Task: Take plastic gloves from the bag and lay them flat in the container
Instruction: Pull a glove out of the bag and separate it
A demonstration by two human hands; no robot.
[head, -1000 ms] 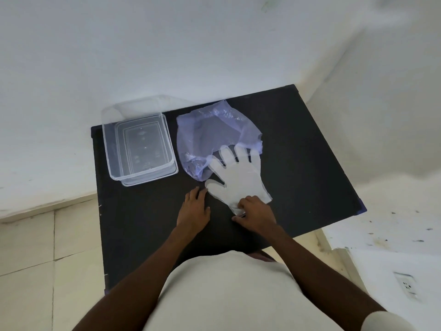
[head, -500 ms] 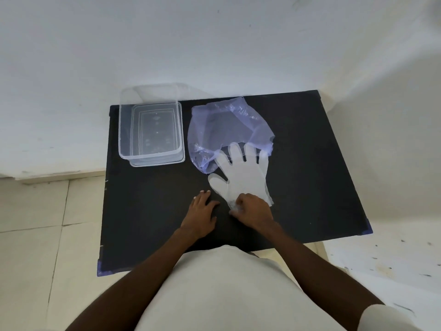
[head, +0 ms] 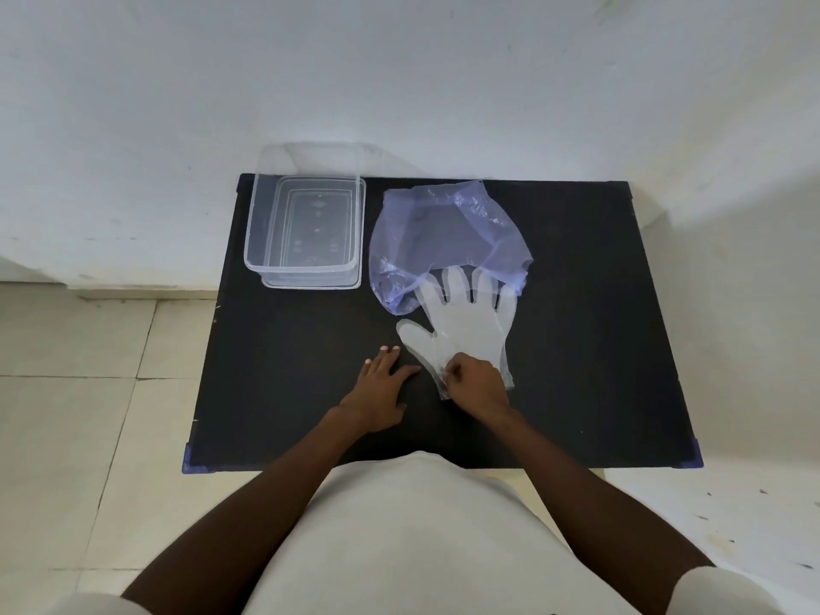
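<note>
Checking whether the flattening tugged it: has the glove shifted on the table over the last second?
No. The glove keeps its fingertips over the bag mouth; only the camera moved.

One view only, head-worn. Looks forward and steeply down from above the torso, facing a white wall (head: pixel 399 73). Wide angle, straight edges bowed. Whole black table (head: pixel 599 326) in frame at arm's reach, box (head: pixel 257 224) far left, bag (head: pixel 443 224) centre. Forearms enter from the bottom edge, floor tiles (head: pixel 88 392) on both sides. No second view to overlap.
</note>
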